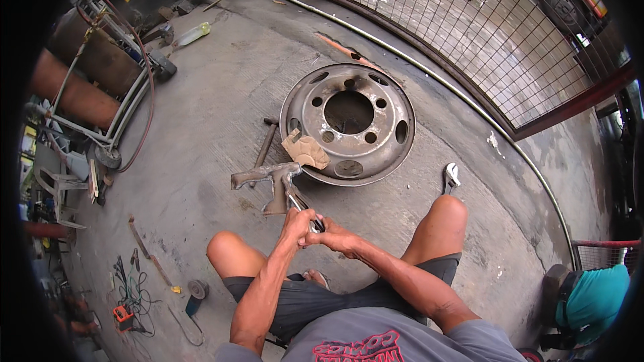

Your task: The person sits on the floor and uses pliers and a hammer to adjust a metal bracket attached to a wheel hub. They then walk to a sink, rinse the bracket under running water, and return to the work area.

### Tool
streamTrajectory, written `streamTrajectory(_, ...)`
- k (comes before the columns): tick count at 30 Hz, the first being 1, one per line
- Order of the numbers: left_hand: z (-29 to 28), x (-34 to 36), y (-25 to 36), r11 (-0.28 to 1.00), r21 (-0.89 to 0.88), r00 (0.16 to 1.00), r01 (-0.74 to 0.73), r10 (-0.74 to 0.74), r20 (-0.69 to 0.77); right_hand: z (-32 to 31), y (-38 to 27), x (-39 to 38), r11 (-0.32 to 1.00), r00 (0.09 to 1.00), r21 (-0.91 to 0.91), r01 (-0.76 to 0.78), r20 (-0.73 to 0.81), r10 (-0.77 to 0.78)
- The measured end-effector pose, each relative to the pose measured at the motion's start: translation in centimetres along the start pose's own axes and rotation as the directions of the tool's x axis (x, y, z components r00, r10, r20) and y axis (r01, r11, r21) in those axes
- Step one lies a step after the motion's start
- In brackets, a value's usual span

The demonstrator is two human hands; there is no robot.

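Both my hands are closed together in front of my knees on one shiny steel tool (293,196) that looks like pliers. My left hand (296,226) wraps it nearer its jaw end. My right hand (333,237) grips beside it, touching the left. The tool's far end meets a rough, T-shaped grey metal piece (272,177); my hands partly hide the handles. Just beyond is a round steel wheel rim (396,154) lying flat, with a torn piece of brown cardboard (307,152) over its near-left edge. A hammer (265,144) lies left of the rim, its near end behind the metal piece.
An adjustable wrench (451,177) lies by my right knee. At left stand a cylinder cart (111,114) with a hose and a white plastic chair (57,188). An angle grinder (195,295) and cables (137,295) lie lower left. A mesh fence (456,47) borders the far right.
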State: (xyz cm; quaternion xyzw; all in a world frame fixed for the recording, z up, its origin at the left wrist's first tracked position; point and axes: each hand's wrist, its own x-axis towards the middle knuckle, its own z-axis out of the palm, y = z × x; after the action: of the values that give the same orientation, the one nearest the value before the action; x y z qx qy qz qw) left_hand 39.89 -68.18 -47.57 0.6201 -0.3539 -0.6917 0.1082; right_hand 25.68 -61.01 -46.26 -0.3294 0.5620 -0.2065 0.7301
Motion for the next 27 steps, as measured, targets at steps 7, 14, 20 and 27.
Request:
streamTrajectory(7,-9.0,8.5,-0.8,0.926,0.332,0.980,0.179,-0.138,-0.142,5.2,0.8,9.8,0.919,0.979,0.371,-0.134,0.191,0.066)
streamTrajectory(14,-8.9,9.3,-0.9,0.886,0.420,0.974,0.196,-0.127,-0.187,6.8,2.3,11.7,0.815,0.975,0.555,-0.166,0.217,0.050)
streamTrajectory(20,-7.1,4.8,1.1,0.846,0.525,0.984,0.095,0.002,-0.181,6.0,1.9,9.6,0.874,0.992,0.484,-0.046,0.129,-0.020)
streamTrajectory(27,-8.3,3.1,6.4,0.888,0.459,0.994,-0.040,0.084,-0.076,5.5,-3.7,8.0,0.932,0.992,0.348,0.099,0.034,-0.119)
